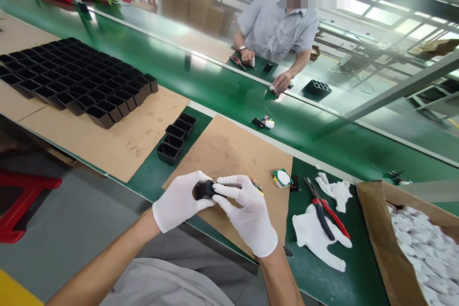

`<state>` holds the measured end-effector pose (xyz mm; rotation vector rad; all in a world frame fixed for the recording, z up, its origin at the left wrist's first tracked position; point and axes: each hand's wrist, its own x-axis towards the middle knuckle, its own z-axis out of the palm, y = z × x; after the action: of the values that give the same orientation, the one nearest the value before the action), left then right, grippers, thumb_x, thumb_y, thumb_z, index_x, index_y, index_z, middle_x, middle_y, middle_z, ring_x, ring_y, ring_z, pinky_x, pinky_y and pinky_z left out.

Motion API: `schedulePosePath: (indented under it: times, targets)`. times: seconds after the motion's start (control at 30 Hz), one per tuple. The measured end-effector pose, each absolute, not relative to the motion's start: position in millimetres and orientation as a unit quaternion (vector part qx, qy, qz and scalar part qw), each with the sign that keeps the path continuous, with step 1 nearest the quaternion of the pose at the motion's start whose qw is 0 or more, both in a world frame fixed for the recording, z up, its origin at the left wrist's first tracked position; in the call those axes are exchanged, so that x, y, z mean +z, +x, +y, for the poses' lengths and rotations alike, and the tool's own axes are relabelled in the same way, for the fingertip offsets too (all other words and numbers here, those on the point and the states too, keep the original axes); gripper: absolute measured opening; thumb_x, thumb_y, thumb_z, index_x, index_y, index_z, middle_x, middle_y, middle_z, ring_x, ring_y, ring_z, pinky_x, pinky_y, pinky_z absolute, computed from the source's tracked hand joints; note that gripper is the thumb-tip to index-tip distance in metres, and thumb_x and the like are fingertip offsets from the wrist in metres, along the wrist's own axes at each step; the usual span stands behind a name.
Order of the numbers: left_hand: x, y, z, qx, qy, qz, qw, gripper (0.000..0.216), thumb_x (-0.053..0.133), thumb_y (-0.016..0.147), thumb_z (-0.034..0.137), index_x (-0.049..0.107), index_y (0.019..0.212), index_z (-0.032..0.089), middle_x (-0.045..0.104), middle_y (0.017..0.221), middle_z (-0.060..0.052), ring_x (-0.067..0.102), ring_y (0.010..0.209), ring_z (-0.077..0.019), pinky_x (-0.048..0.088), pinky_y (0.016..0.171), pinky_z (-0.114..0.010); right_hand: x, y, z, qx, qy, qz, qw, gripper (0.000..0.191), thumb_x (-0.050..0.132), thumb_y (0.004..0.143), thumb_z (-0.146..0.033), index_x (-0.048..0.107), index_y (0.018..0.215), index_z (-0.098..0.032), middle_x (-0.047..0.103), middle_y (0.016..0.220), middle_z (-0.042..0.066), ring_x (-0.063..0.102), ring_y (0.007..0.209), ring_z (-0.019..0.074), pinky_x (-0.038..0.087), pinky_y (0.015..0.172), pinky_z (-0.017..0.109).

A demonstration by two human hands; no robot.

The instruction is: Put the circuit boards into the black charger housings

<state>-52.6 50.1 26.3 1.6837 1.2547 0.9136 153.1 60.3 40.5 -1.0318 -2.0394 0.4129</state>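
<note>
Boxy little black case (pixel 207 190) in both gloved hands: left hand (pixel 179 201) wrapped round one end, right hand (pixel 245 213) pinching the other (fingers cover plenty of it, can't make out details). It's by the near edge of a cardboard sheet (pixel 229 146) on a green workbench (pixel 145 177); co-worker (pixel 279 28) opposite, brown cartons (pixel 195 2) behind, open box (pixel 389 248) cut off at right.

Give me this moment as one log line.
left hand: holds case | right hand: grips case | pliers: partly on glove | board: near cardboard's right edge
</note>
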Motion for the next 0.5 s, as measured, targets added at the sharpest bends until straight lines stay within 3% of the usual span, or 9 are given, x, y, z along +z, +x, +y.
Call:
schedulePosePath:
  times: [0.5]
  targets:
    - [10.6, -57.0, 48.6, 0.364, 0.690, 0.494, 0.384, 0.030, 0.090, 0.082, 0.017, 0.072, 0.105, 0.026, 0.079, 0.099, 0.004, 0.075, 0.091, -0.0184, 0.057, 0.085, -0.030, 40.2, 157.7, 61.1, 0.196, -0.338, -0.848, 0.359, 0.021, 0.070, 0.101, -0.015, 0.077, 0.115, -0.030, 0.073, 0.112, 0.006, 0.076, 0.097, 0.0195, 0.066, 0.079, 0.033]
